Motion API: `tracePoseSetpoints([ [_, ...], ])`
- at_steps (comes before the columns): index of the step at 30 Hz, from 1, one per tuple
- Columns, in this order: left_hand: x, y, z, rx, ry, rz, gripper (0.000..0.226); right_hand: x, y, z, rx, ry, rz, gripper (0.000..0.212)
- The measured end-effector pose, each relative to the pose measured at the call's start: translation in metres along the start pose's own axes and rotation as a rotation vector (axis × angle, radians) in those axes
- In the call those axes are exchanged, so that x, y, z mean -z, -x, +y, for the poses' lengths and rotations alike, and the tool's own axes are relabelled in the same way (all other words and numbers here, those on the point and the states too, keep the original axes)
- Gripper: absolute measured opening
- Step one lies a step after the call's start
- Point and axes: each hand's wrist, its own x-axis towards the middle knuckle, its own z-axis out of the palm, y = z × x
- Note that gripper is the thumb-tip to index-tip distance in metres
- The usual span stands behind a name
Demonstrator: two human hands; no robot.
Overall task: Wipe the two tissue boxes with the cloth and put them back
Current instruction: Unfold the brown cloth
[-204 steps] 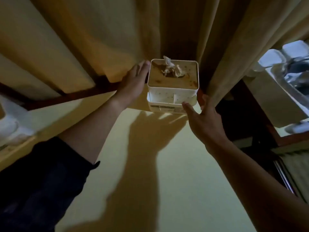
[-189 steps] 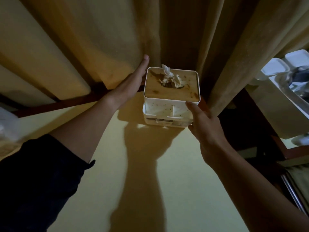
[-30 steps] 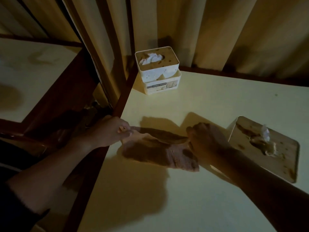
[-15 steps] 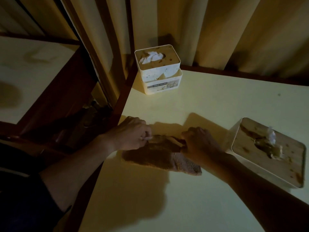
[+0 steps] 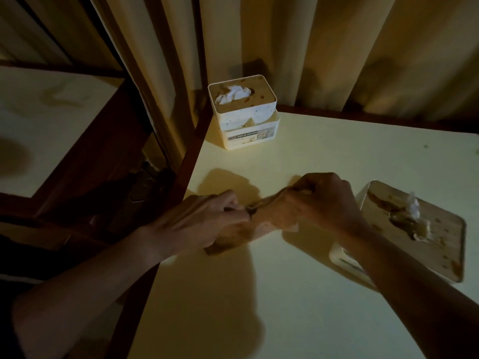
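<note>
A brownish cloth [image 5: 261, 224] hangs bunched between my hands just above the pale yellow table [image 5: 259, 294]. My left hand [image 5: 207, 221] grips its near end and my right hand [image 5: 324, 200] grips its far end, slightly higher. One white tissue box [image 5: 245, 112] with a stained wooden lid and a white tissue poking out stands at the table's back left corner. The second tissue box [image 5: 420, 231], lid also stained, sits at the right, just beyond my right wrist.
Tan curtains [image 5: 324, 47] hang behind the table. A dark wooden frame [image 5: 186, 161] edges the table's left side, with a mirror-like panel [image 5: 51, 120] beyond it. A dark gap with clutter lies low at the left.
The cloth lay flat on the table under both hands; now both hands have gathered it and lifted it off the surface, the right hand rising higher.
</note>
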Motion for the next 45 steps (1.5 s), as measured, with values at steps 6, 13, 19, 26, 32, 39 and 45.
tracePoseSetpoints([
  [6, 0.022, -0.034, 0.024, 0.423, 0.583, 0.354, 0.046, 0.001, 0.035, -0.013, 0.28, -0.108, 0.248, 0.014],
  [13, 0.06, -0.066, 0.087, 0.569, 1.119, 0.451, 0.021, -0.011, 0.062, -0.003, 0.631, 0.081, 0.463, 0.007],
  [19, 0.083, -0.086, 0.119, 0.479, 1.045, 0.369, 0.04, 0.016, 0.09, 0.009, 0.481, -0.181, 0.34, 0.034],
  [26, 0.105, -0.117, 0.183, 0.332, 1.275, 0.172, 0.032, 0.083, 0.115, 0.027, -0.178, -1.12, 0.091, 0.043],
  [32, 0.09, -0.159, 0.228, 0.32, 1.094, 0.171, 0.045, 0.127, 0.123, 0.064, -0.296, -1.282, 0.064, 0.03],
  [39, 0.07, -0.191, 0.258, 0.477, 0.88, 0.112, 0.054, 0.163, 0.131, 0.119, -0.283, -1.268, -0.01, 0.041],
  [45, 0.065, -0.2, 0.281, 0.524, 0.971, 0.131, 0.025, 0.173, 0.139, 0.155, -0.25, -1.065, 0.083, 0.038],
])
